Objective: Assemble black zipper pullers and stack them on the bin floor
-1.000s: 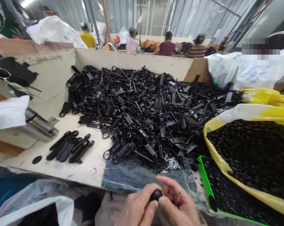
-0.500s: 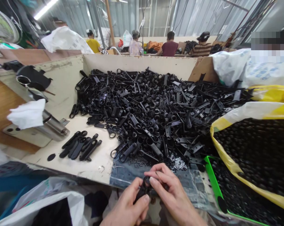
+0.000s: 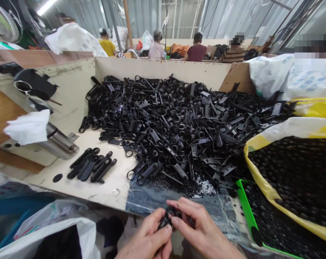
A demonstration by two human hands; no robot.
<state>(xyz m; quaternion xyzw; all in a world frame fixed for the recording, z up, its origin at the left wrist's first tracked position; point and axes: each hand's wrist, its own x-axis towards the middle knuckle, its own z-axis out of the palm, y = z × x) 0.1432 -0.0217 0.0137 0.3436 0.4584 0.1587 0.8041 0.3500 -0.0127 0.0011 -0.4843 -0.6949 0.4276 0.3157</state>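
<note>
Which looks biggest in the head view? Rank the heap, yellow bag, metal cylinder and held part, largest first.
1. Heap
2. Yellow bag, cut off by the frame
3. Metal cylinder
4. Held part, partly covered

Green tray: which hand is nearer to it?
The right hand. It is left of the green tray, apart from it; the left hand is farther left, past the right hand.

black ring-ended part [image 3: 166, 219], partly hidden
</note>
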